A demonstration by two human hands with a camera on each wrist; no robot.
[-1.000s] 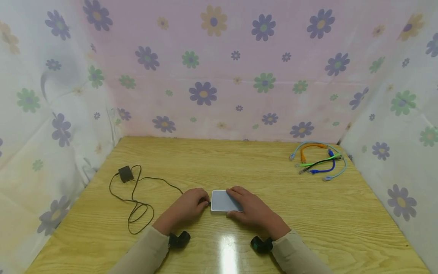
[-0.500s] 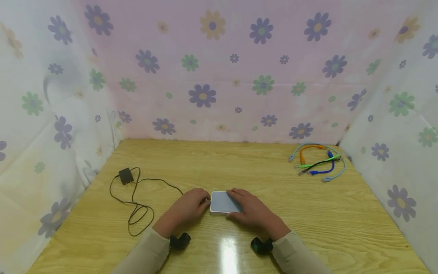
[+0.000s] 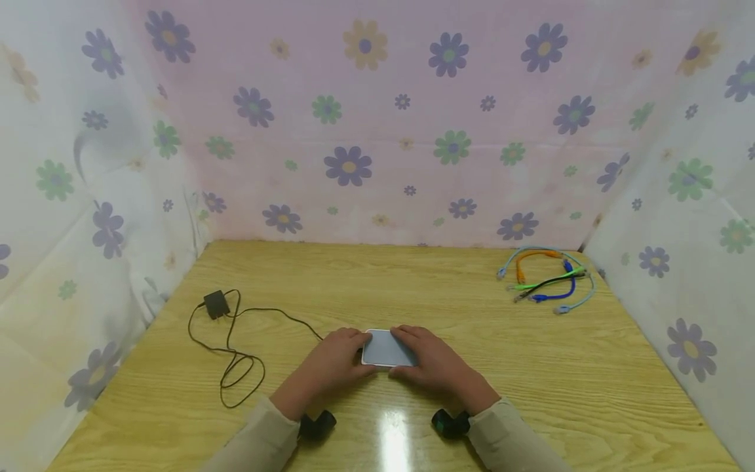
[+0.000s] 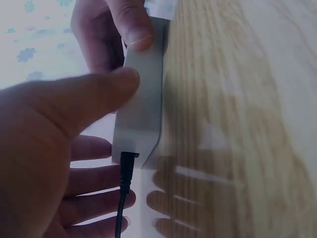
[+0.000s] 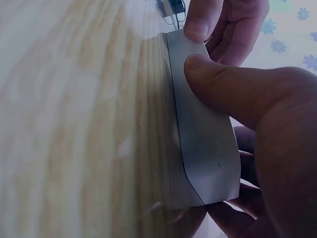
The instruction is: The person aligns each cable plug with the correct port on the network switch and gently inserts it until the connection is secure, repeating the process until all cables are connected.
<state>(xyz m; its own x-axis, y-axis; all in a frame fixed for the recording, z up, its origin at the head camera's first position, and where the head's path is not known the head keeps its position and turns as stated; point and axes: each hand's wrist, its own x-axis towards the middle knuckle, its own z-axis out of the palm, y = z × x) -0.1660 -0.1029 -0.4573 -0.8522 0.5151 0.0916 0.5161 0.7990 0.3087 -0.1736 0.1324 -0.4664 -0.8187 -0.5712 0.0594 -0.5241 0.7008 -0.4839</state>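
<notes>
A flat white box (image 3: 386, 354) with a grey top lies on the wooden table between both hands. The left hand (image 3: 336, 359) grips its left end, thumb along the near side and fingers at the far side. At the other end the right hand (image 3: 441, 362) holds it the same way, its thumb (image 5: 223, 84) pressed against the side wall. In the left wrist view a black plug (image 4: 127, 166) sits in the end face of the box, and its thin cable (image 4: 120, 213) trails off below the left palm. Part of the right end is covered by the right hand.
A black power adapter (image 3: 216, 304) lies at the left, its prongs towards the near side, with its looped cord (image 3: 277, 310) running to the box. Several short network cables (image 3: 554, 296) in blue, orange, green and black lie at the back right. Flowered cloth (image 3: 354, 118) encloses the table.
The left hand has moved from the plug at the box's left end onto the box itself, fingers and thumb now along its sides. The right hand has stayed on the right end.
</notes>
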